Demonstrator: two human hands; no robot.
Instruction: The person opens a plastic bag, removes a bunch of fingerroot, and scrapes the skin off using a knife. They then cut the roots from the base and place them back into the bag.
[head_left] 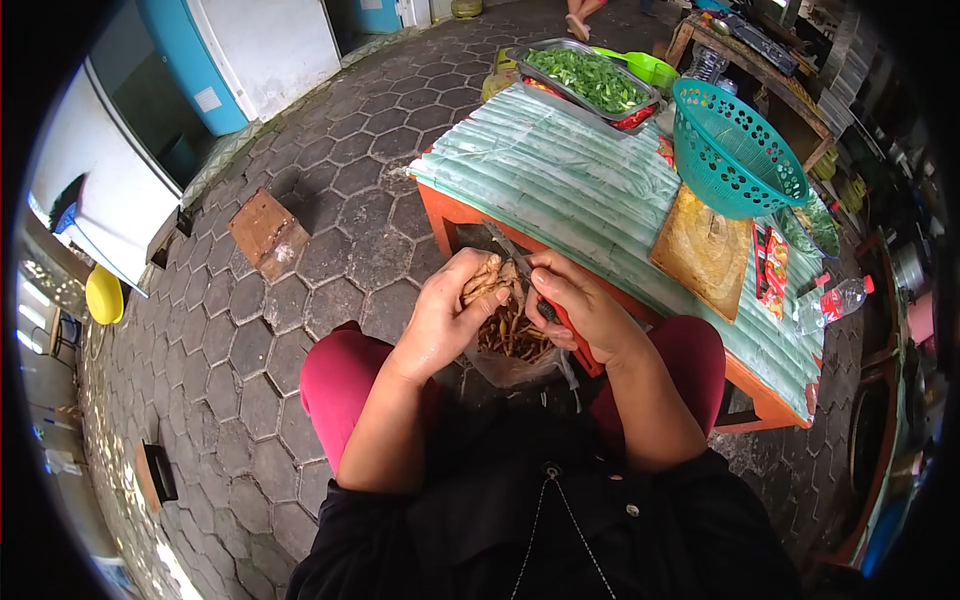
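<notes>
My left hand [450, 308] is closed round a cluster of pale, knobbly, finger-like roots [481, 281], which look like fingerroot. In my right hand [583, 310] is a knife [572, 338] with a red handle, its blade pointing up and to the left, close against the roots. Both hands are nearly together above my lap. Below them, between my knees, a clear plastic bag [507, 369] holds many thin brown roots [515, 338]. The fingers of both hands partly cover the roots and the blade.
A low table [540, 165] with a green-striped cover stands ahead. On it are a tray of chopped greens [590, 82], a teal colander [730, 150], a wooden board [705, 250], red packets [770, 268] and a plastic bottle [840, 302]. A wooden stool [268, 235] stands on the paving.
</notes>
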